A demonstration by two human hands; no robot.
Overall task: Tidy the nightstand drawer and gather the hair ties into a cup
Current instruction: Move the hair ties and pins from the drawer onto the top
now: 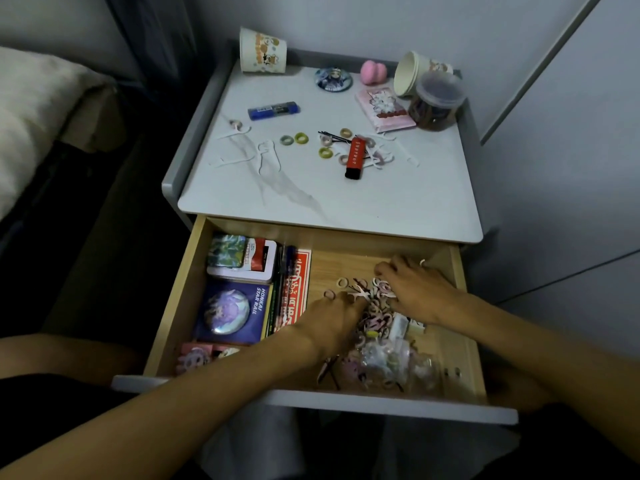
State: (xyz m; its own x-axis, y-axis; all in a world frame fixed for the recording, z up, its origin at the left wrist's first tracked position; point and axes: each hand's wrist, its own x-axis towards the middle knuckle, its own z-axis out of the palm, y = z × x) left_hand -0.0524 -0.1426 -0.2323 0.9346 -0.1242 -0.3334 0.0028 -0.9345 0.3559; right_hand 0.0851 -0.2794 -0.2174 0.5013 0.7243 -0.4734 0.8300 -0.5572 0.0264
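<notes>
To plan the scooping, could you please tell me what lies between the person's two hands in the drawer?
In the head view, a heap of small hair ties lies between the left hand and the right hand, both touching it.

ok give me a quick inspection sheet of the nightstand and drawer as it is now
surface: grey nightstand top, littered; drawer pulled open below
job's things: hair ties piled in the drawer's right half, loose ties on top; left cup and right cup at the back
clutter: red stick, blue case, badge, lidded jar on top; tins and booklets in the drawer's left
hands: left hand and right hand both on the pile, grip unclear
cables: nothing seen
surroundings: bed at left, wall behind
</notes>
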